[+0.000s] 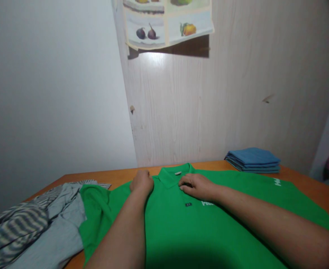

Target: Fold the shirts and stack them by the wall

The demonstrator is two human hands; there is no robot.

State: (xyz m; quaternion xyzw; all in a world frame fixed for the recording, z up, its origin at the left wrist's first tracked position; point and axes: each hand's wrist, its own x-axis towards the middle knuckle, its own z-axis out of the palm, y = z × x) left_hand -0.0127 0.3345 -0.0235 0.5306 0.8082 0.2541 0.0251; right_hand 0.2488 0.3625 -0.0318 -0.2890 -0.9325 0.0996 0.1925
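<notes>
A green polo shirt (170, 231) lies spread front side up, its collar at the far end and its buttoned placket facing me. My left hand (142, 183) is closed on the shirt's shoulder, left of the collar; its fingertips are hidden behind the knuckles. Beside the collar's right point, my right hand (196, 186) rests on the shirt with curled fingers, thumb and fingertips closed on the cloth near the collar edge. White lettering on the chest is partly covered by my right wrist. The left sleeve is rumpled, while the right side stretches out flat.
Rumpled grey and striped clothes (55, 224) lie at the left, touching the green sleeve. A folded blue stack of cloth (252, 158) sits at the table's back right. The orange-brown table (209, 165) meets a wall, where a fruit poster (150, 35) hangs.
</notes>
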